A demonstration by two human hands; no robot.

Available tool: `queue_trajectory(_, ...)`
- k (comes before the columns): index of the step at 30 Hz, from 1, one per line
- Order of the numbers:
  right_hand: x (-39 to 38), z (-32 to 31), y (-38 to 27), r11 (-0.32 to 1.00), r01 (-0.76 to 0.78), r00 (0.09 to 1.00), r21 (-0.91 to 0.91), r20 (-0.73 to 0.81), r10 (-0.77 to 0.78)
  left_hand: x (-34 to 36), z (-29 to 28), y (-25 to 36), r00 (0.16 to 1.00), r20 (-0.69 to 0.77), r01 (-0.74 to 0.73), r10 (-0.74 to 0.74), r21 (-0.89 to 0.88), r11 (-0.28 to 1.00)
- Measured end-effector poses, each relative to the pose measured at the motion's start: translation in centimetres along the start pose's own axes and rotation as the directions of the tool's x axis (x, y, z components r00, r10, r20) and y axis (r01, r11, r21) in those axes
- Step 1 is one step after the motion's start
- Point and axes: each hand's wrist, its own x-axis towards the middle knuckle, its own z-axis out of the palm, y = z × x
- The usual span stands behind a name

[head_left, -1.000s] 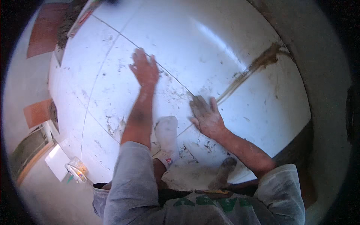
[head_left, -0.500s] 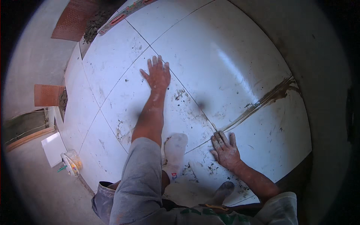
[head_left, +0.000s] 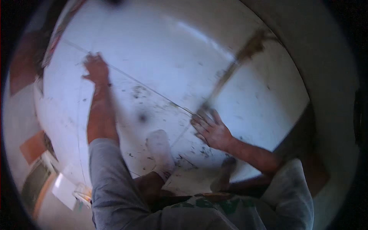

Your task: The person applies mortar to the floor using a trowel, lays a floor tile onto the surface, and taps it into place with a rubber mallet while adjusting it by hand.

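Both my hands press down on large white floor tiles [head_left: 165, 73] smeared with grey mortar. At the far left, my left hand [head_left: 96, 69] is slightly blurred, with its palm down and thumb apart; its fingertips lie by a tile corner. My right hand [head_left: 212, 131] lies nearer and to the right. Its fingers are stretched out at the joint where several tiles meet, beside a wet brown slurry streak [head_left: 227, 76]. Neither hand holds anything. My socked foot [head_left: 159, 147] rests on the tiles between my arms.
A blurred long red level [head_left: 57, 42] lies at the upper left edge. Reddish-brown tile pieces [head_left: 33, 147] with mortar lie at the left. Below them are a white tile [head_left: 63, 191] and a white bucket [head_left: 82, 194]. A grey wall [head_left: 326, 76] bounds the right side.
My view has turned, so the floor and both hands appear shifted left and rotated. My left fingertips are slightly closer to the tile corner; my right hand stays at the joint.
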Motion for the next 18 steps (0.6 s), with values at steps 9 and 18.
queue_trajectory(9, -8.6, -1.0, 4.6, 0.975, -0.108, 0.983, -0.194, 0.126, 0.134, -8.8, -3.2, 15.1, 0.984, 0.112, 0.062, -0.138, 0.514, 0.855)
queue_trajectory(18, -20.8, -2.2, 5.6, 0.910, -0.342, 0.933, -0.235, 0.031, 0.358, -25.6, -7.1, 31.0, 0.761, 0.619, -0.380, 0.194, 0.184, 0.907)
